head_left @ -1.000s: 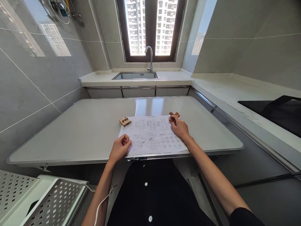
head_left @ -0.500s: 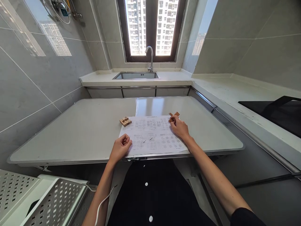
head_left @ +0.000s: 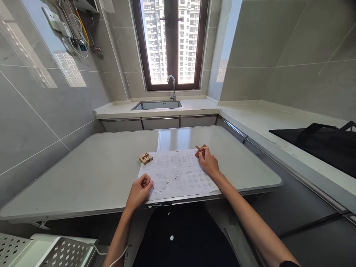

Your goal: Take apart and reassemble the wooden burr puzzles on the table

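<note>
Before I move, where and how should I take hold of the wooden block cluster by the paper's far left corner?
From above with your left hand, I'd span the wooden block cluster across two opposite outer sides. It lies low and flat, sides exposed, and its bars look like separate pieces, so pinching just one might loosen it.

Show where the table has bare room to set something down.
Bare table lies left of the block puzzle and left hand, right of the right hand, and beyond the sheet. Crowded: its far right corner, with right hand and brown pieces.
</note>
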`<action>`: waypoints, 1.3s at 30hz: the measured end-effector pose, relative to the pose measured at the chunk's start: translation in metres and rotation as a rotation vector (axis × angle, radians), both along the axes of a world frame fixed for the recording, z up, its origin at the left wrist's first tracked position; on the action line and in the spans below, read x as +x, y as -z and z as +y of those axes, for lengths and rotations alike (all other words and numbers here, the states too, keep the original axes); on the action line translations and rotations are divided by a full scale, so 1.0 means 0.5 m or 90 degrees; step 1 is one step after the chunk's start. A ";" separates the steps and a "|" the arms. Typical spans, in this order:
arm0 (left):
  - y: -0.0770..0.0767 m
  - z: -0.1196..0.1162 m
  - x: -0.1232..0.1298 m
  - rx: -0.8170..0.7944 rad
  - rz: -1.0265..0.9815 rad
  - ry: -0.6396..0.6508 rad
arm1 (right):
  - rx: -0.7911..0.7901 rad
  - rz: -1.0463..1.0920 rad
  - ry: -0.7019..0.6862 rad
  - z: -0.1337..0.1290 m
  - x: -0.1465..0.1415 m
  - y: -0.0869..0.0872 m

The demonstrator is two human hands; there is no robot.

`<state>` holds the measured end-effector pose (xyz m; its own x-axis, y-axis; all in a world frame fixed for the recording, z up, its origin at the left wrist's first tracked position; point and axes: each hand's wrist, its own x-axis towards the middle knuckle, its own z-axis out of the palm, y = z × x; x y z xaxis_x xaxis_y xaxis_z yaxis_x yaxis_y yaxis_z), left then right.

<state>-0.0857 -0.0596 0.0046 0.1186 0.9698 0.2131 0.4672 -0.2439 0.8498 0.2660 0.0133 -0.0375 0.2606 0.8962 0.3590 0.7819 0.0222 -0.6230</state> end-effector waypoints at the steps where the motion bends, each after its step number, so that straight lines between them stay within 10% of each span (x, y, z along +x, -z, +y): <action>1: -0.001 0.000 0.000 0.001 0.000 0.000 | 0.004 0.006 0.004 0.001 0.000 0.000; 13: 0.001 0.002 -0.001 0.003 -0.007 0.000 | 0.051 0.127 -0.016 -0.007 -0.005 -0.019; 24: -0.029 -0.012 0.015 -0.018 0.011 0.069 | 0.006 0.567 -0.389 -0.139 -0.124 -0.066; 39: -0.092 -0.009 0.098 -0.132 -0.064 0.290 | -0.026 0.568 -0.507 -0.217 -0.197 -0.084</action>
